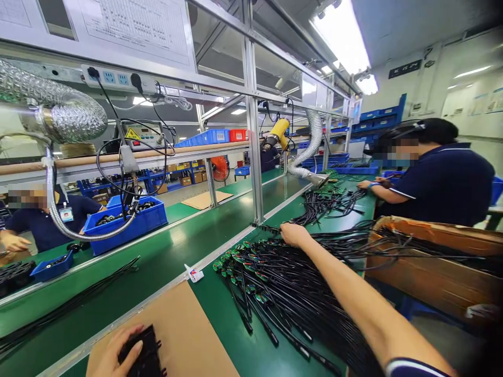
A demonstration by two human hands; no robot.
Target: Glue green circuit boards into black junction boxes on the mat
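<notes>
My left hand (116,354) grips a black plastic part (148,348) with small tabs along its edge, low over a brown cardboard sheet (188,324). Stretched far forward, my right hand (294,235) has its fingers curled down at a row of small black pieces (269,228) near the metal post; what lies in its fingertips is hidden. Just below that hand spreads a big pile of black cables (283,277), many ending in small green circuit boards (236,256). Their plug ends point toward the front of the green bench.
A cardboard box (424,272) of cables stands at right, near a seated co-worker (440,173). Another person (51,214) works across the bench. A metal post (255,157) rises ahead; a blue bin (126,222) and hanging hose (55,204) are at left.
</notes>
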